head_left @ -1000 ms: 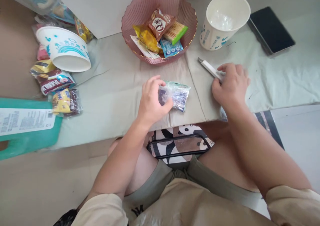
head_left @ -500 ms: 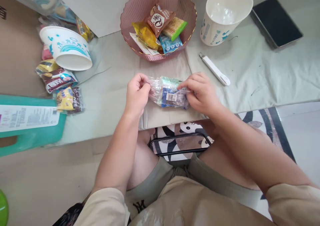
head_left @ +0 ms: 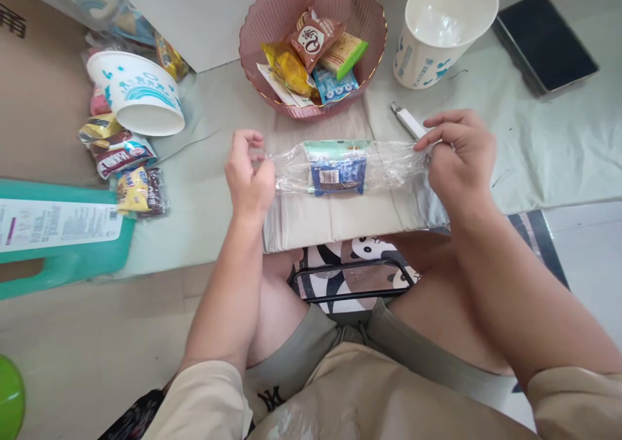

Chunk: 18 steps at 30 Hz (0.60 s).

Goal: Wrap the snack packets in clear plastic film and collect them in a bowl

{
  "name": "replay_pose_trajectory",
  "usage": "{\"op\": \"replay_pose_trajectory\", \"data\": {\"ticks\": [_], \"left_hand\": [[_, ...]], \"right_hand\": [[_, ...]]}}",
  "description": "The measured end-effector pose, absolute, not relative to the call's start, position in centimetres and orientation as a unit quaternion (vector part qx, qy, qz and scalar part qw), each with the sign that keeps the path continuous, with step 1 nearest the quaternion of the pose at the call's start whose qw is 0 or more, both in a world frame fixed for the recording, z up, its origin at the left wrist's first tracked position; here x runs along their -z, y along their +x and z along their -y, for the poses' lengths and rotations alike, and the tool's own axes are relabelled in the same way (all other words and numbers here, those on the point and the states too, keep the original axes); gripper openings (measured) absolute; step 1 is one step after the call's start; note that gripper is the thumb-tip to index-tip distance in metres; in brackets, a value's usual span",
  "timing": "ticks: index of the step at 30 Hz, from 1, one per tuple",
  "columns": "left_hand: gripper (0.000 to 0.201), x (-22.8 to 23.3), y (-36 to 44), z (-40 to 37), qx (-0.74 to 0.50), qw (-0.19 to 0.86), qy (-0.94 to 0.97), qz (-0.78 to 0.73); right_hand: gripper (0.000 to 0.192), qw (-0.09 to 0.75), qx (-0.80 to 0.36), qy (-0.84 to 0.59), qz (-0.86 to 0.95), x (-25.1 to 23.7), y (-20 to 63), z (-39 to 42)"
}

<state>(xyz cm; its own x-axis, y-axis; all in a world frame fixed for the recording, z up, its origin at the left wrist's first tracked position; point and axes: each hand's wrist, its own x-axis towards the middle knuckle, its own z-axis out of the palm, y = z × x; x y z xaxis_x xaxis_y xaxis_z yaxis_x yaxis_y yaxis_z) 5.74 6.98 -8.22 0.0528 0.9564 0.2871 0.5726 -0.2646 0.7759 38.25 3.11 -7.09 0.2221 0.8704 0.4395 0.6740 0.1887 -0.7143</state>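
A clear plastic wrapper (head_left: 396,162) is stretched sideways between my two hands, just above the table's front edge. Inside its middle sits a small blue and green packet (head_left: 339,171) with a barcode label. My left hand (head_left: 250,174) grips the wrapper's left end, fingers curled. At the right end, my right hand (head_left: 459,158) pinches the plastic between thumb and fingers. Partly behind the right hand lies a white utility knife (head_left: 407,120). Beyond the packet stands a pink ribbed bowl (head_left: 255,45) with several wrapped snacks (head_left: 315,41) in it.
A paper cup (head_left: 422,57) holding clear plastic stands beside a black tablet-like device (head_left: 549,43). On the left are a tipped paper cup (head_left: 140,93), several snack packs (head_left: 124,155) and a teal container (head_left: 87,252). A white box (head_left: 194,12) is behind.
My hands have moved apart, the right one further right. The wrapper, bunched before, is now drawn out on both sides of the packet.
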Motion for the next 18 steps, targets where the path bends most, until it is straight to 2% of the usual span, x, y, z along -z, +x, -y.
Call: {"op": "replay_pose_trajectory", "data": {"ticks": [3,6,9,13,18], "left_hand": [[0.03,7.5,6.7,-6.4,-0.395,0.19,0.74,-0.509],[0.016,7.2,7.4,-6.0,-0.338,0.193,0.777,-0.495],[0.006,6.7,7.6,-5.7,-0.345,0.173,0.774,-0.502],[0.003,5.5,7.4,-4.8,-0.383,0.116,0.78,-0.48],[0.005,4.2,7.4,-2.9,-0.362,0.087,0.813,-0.448]], "right_hand": [[0.027,0.467,-0.137,-0.584,0.65,6.5,37.5,-2.6],[0.028,0.382,-0.123,-0.566,0.72,6.3,36.7,-2.2],[0.005,0.341,-0.094,-0.587,0.728,6.3,36.2,-2.0],[0.011,0.362,-0.061,-0.584,0.724,5.4,36.0,-1.6],[0.01,0.372,-0.061,-0.547,0.747,3.9,36.0,-0.4]]}}
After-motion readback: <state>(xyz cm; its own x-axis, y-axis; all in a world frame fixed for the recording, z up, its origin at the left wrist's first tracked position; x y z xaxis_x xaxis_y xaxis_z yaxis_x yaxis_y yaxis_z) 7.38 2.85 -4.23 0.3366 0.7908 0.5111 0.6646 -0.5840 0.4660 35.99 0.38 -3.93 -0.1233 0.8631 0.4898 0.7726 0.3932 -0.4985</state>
